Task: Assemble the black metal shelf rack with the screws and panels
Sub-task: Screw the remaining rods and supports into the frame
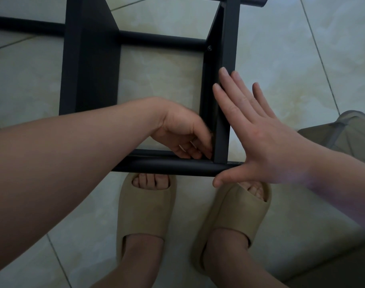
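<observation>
The black metal shelf rack (90,59) lay on the pale tiled floor (281,48), before two beige slippers (146,204). The right hand (260,138), fingers (225,88) straight and released, pressed flat against the rack's right-hand panel (224,125). The left hand (183,132) was curled at the inner corner of panel and front round tube (173,166); whether it grasped anything could not be determined.

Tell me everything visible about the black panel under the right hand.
The panel is a flat, matte black strip, metal by its look, standing on edge over the tiled floor. It reaches the near tube, meeting it squarely. A screw head shows where the middle tube joins it. The right hand presses flat on it; fingers of the left hand curl at its inner corner.
</observation>
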